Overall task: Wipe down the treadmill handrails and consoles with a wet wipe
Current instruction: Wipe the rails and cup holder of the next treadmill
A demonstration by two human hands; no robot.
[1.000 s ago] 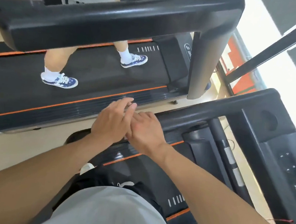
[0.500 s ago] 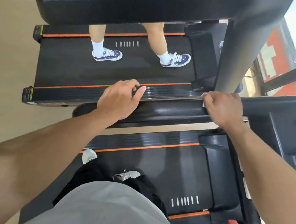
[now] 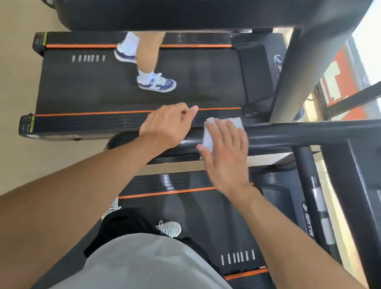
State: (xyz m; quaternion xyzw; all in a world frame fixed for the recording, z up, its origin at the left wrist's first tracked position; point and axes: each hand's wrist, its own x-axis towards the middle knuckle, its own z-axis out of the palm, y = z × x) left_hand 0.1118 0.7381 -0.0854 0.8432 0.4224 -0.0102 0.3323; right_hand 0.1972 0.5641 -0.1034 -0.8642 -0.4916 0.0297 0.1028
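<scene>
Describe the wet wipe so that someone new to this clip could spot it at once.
Find the near treadmill's black handrail crossing mid-frame. The right hand lies flat on it, fingers straight, and the wipe is the white sheet peeking out beneath. It is the only pale thing on the rail.

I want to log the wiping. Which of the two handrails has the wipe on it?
The nearer handrail, on the wearer's own treadmill. The right hand presses the white wipe flat on it. The farther handrail, at the top, has nothing on it.
</scene>
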